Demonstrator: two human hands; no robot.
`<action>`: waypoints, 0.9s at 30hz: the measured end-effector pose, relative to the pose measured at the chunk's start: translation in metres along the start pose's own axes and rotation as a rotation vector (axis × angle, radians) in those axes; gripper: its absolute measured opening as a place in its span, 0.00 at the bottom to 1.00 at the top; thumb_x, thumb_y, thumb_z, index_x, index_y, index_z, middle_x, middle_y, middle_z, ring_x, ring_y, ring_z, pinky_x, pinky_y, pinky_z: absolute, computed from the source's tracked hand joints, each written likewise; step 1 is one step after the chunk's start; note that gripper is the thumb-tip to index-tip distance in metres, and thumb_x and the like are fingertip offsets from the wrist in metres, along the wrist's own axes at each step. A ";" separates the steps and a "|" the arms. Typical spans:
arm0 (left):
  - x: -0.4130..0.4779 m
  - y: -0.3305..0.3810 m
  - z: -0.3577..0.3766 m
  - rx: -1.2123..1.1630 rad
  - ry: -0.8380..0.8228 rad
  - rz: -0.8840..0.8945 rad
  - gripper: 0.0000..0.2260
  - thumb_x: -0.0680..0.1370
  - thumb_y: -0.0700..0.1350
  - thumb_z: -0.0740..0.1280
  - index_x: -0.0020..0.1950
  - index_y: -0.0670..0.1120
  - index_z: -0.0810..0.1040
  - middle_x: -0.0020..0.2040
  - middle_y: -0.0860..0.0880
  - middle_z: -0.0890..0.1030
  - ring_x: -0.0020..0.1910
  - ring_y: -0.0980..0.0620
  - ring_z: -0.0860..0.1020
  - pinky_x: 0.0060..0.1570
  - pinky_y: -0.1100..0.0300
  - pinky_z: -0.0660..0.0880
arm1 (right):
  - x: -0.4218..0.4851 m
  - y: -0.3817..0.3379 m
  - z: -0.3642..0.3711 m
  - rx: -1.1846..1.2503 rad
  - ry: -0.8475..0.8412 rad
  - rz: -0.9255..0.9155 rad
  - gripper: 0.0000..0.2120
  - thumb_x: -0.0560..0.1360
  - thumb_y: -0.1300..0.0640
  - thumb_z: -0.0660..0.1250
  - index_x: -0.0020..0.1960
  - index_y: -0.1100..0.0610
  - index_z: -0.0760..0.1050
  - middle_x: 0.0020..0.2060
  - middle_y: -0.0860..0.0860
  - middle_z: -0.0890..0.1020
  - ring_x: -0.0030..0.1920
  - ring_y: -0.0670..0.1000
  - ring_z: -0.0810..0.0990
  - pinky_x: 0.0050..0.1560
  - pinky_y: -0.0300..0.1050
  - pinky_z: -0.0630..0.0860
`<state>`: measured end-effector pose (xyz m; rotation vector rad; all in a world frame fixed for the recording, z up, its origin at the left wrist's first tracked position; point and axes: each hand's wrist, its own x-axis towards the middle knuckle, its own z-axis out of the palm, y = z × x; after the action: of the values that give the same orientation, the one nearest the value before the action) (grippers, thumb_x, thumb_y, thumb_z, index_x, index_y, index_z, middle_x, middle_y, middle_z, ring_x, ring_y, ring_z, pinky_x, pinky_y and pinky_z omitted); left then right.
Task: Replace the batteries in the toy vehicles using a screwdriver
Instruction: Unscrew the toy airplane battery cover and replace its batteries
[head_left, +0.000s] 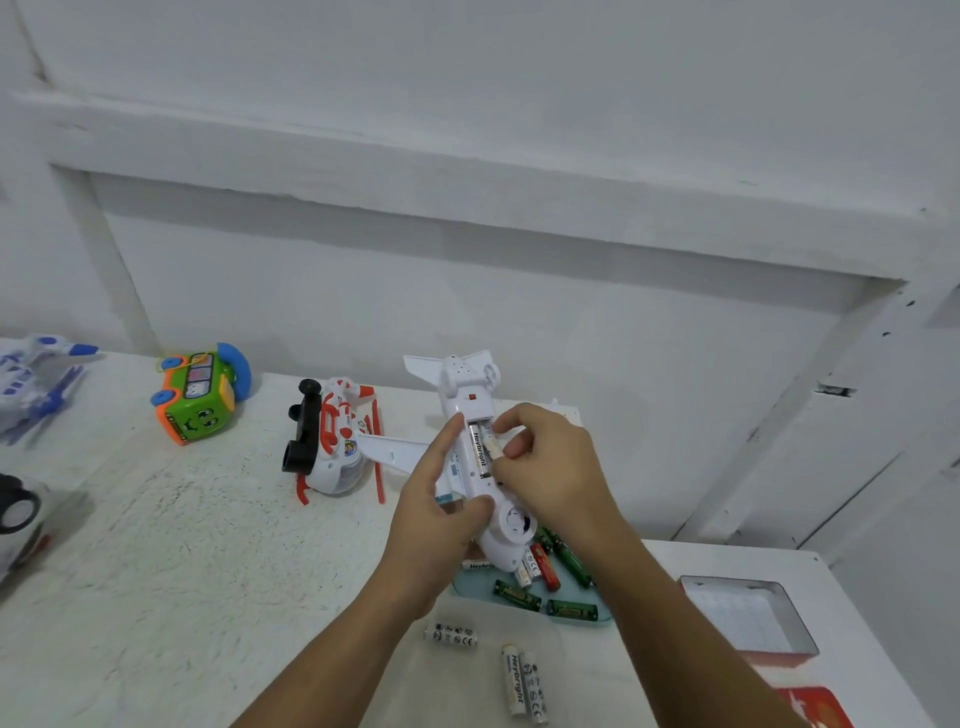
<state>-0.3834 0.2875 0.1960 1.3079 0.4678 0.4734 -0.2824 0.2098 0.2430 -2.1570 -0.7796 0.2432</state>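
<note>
A green bus (200, 395), helicopter (332, 441) and loose batteries (522, 680) lie on the counter (182, 571). Above it, the left hand (436, 519) grips an upturned plane (470, 387); the right hand (556, 467) pinches a battery (491, 447) at its open compartment.

white wall (467, 130), speckled white table (182, 571)

I read "Heybright" in black on the white cylindrical battery (479, 451) seated in the white plastic toy plane (457, 384), and again on a loose white battery (511, 680) on my speckled white table (208, 571). A CE mark shows on the short white battery (451, 635) nearby.
</note>
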 end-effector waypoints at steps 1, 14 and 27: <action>0.000 0.000 0.000 -0.005 0.000 0.003 0.35 0.77 0.28 0.63 0.70 0.66 0.67 0.60 0.54 0.80 0.46 0.50 0.84 0.46 0.43 0.82 | 0.000 -0.001 0.003 -0.032 0.012 -0.008 0.12 0.70 0.67 0.67 0.48 0.52 0.77 0.36 0.47 0.77 0.37 0.49 0.79 0.36 0.39 0.75; 0.005 0.003 -0.003 -0.054 -0.003 0.018 0.35 0.76 0.27 0.63 0.68 0.65 0.69 0.54 0.54 0.84 0.47 0.49 0.84 0.43 0.51 0.83 | 0.020 -0.002 -0.005 0.028 -0.009 0.098 0.11 0.67 0.63 0.78 0.41 0.63 0.75 0.31 0.55 0.80 0.25 0.53 0.79 0.33 0.54 0.82; 0.020 0.000 -0.008 -0.074 0.033 -0.029 0.35 0.76 0.28 0.64 0.71 0.64 0.67 0.60 0.56 0.80 0.44 0.56 0.84 0.40 0.44 0.82 | 0.045 0.047 -0.031 0.788 -0.195 0.215 0.10 0.71 0.74 0.69 0.50 0.65 0.75 0.34 0.57 0.81 0.35 0.55 0.82 0.38 0.46 0.83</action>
<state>-0.3715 0.3052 0.1933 1.2221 0.4919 0.4847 -0.2124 0.1947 0.2318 -1.4688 -0.4404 0.7461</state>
